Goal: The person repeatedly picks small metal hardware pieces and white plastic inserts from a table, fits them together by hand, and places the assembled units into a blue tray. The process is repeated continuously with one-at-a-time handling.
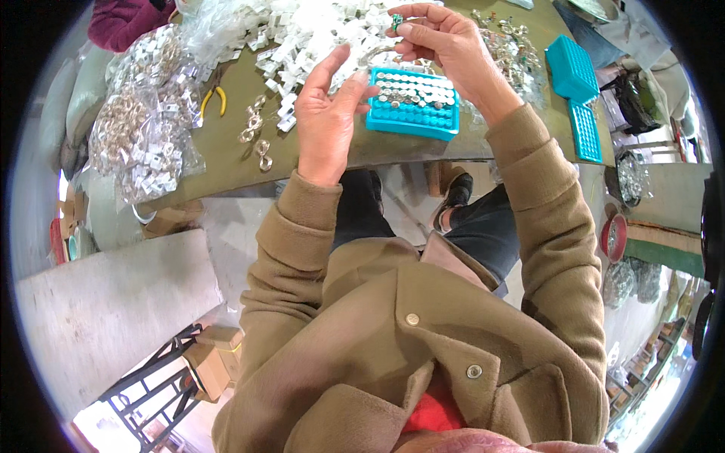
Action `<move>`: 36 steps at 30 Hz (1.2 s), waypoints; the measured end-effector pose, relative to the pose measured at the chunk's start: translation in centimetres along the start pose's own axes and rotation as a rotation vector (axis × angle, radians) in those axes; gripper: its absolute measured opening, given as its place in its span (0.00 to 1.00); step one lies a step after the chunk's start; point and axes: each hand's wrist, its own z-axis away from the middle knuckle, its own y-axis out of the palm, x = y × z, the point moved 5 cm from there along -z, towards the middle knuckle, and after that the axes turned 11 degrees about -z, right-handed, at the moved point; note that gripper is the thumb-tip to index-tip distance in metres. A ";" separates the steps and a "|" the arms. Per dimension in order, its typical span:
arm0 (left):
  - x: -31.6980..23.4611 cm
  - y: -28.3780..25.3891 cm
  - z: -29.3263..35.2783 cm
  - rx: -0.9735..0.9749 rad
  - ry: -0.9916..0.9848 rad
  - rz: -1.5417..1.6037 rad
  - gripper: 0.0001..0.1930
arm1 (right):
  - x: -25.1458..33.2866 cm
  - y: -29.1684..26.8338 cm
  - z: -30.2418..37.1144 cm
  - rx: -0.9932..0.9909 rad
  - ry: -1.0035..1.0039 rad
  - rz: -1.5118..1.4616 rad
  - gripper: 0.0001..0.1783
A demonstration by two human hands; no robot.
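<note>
My right hand (445,49) is raised over the far side of a blue rack. A small green and metallic piece (396,23) is pinched between its thumb and fingertips; its exact kind is too small to tell. My left hand (326,113) hovers at the rack's left edge, thumb and fingers apart, apparently holding nothing. Between the hands shows a curved silvery band (379,53), partly hidden. The blue rack (411,128) has rows of holes, with round white and silvery pieces (411,87) in its far rows.
White tags (302,45) lie heaped behind the rack. Bagged metal rings (121,121), yellow-handled pliers (214,100) and loose rings (253,124) are at left. More metal pieces (513,57) and two blue racks (572,68) stand right. Another person's purple sleeve (128,23) shows far left.
</note>
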 end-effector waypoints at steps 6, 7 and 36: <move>-0.9 -0.4 1.3 0.030 -0.013 -0.020 0.15 | 0.0 4.5 3.0 0.145 -0.133 0.261 0.13; -0.7 -0.5 1.4 0.035 -0.057 -0.003 0.14 | -0.2 4.9 3.4 0.145 -0.123 0.261 0.13; 2.1 1.2 7.4 -0.030 0.010 -0.165 0.01 | -5.4 4.1 12.2 -0.202 0.096 -0.230 0.04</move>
